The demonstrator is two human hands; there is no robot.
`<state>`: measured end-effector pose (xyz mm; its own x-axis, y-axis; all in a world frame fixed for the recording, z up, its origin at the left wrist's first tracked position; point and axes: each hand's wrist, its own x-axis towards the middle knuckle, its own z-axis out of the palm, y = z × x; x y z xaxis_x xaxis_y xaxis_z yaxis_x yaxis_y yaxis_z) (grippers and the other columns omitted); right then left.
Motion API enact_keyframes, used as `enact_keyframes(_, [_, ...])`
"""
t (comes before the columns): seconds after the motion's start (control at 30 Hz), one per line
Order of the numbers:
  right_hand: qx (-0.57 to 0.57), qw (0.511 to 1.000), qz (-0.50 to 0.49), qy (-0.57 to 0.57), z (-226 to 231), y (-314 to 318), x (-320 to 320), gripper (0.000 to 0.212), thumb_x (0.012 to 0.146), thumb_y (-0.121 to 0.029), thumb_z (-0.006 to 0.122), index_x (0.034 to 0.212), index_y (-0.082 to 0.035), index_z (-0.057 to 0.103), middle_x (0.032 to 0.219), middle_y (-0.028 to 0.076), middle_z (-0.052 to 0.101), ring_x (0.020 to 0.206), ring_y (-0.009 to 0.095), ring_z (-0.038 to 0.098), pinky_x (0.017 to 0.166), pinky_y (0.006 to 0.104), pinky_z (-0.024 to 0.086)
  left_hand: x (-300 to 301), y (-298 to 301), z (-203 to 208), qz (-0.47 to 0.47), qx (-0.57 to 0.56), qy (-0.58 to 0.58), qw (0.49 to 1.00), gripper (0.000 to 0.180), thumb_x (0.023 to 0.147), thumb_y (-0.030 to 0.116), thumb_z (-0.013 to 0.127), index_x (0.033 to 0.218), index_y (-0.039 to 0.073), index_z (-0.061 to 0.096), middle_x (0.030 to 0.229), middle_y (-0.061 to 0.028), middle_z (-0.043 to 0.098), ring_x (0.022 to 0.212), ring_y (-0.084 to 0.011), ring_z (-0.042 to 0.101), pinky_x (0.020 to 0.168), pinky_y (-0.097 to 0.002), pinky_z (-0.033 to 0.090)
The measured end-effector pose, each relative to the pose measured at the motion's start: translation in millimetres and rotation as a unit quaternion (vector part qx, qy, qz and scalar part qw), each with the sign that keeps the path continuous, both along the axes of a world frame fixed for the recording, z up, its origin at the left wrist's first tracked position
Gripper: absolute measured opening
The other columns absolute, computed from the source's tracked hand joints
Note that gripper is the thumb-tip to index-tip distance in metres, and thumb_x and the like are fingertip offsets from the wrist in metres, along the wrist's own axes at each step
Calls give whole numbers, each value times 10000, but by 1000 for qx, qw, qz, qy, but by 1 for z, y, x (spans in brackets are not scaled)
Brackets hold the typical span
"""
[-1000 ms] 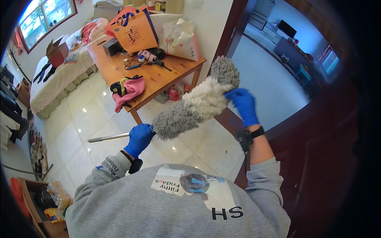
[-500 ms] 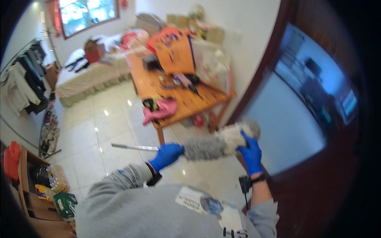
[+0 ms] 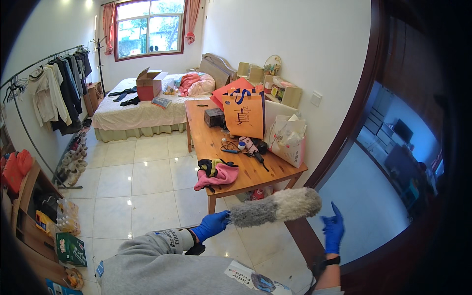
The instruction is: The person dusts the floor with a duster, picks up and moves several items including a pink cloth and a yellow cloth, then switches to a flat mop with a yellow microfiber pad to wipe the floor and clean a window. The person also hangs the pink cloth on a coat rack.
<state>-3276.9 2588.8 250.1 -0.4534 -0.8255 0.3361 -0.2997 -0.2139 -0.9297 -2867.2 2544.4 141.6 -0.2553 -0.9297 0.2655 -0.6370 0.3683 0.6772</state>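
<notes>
My left hand point(image 3: 210, 226), in a blue glove, is closed round the handle of a fluffy duster point(image 3: 275, 206), right at the base of its head. The duster's head is grey near my hand and cream toward the tip, and it points to the right. Most of the handle is hidden behind my hand and sleeve. My right hand point(image 3: 334, 230), gloved in blue too, is raised just right of the duster's tip, apart from it. Its index finger is stretched out, and it holds nothing.
A wooden table point(image 3: 246, 172) ahead carries an orange paper bag point(image 3: 244, 115), a white bag point(image 3: 287, 140) and a pink cloth point(image 3: 222, 177). Beyond stands a bed point(image 3: 142, 118); a clothes rack point(image 3: 46, 61) and shoes point(image 3: 73, 164) line the left wall. A dark door frame point(image 3: 339, 130) is at right.
My right hand has let go of the duster's head and moved right, away from it. The view has tilted up, showing more of the room. The left hand keeps its grip.
</notes>
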Motion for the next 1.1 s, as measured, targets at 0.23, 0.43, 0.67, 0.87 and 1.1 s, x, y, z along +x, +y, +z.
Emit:
enact_keyframes(0.23, [10, 973, -107, 204, -9, -27, 0, 101, 769, -70, 637, 847, -10, 657, 752, 71, 623, 654, 171, 571, 640, 295, 472, -9, -4, -7, -16, -7, -1, 1000, 256, 839, 216, 580, 1084, 141, 586, 825, -93, 658, 705, -303, 643, 663, -384, 513])
enact_keyframes(0.43, [53, 984, -165, -42, 22, 17, -89, 145, 798, -185, 660, 774, -45, 634, 614, -3, 498, 475, 77, 432, 443, 225, 367, 42, -37, -45, 27, 131, -51, 990, 300, 905, 314, 486, 1081, 93, 587, 764, -130, 644, 662, -273, 643, 652, -383, 507])
enact_keyframes(0.67, [136, 988, -40, -66, -12, 18, -36, 260, 852, -209, 625, 1077, -81, 649, 890, 25, 638, 639, 73, 539, 486, 207, 426, 24, -35, -39, -50, 259, 193, 945, 296, 951, 268, 404, 904, 16, 552, 551, -55, 532, 470, -156, 506, 503, -273, 406])
enact_keyframes(0.87, [-28, 957, -108, 267, 38, 8, 38, 464, 726, -295, 753, 1154, -170, 624, 835, 41, 550, 686, 129, 547, 633, 269, 472, 6, -33, -27, -100, 288, 182, 935, 306, 957, 283, 401, 995, 3, 520, 565, -65, 548, 487, -163, 527, 519, -272, 419])
enact_keyframes(1.1, [45, 877, -35, 477, 20, -32, 54, 469, 705, -404, 712, 1127, -212, 639, 904, 97, 583, 814, 269, 591, 753, 369, 473, -3, -27, -46, -111, 229, 102, 962, 427, 956, 289, 399, 1230, -34, 451, 600, -91, 599, 554, -174, 591, 590, -297, 468])
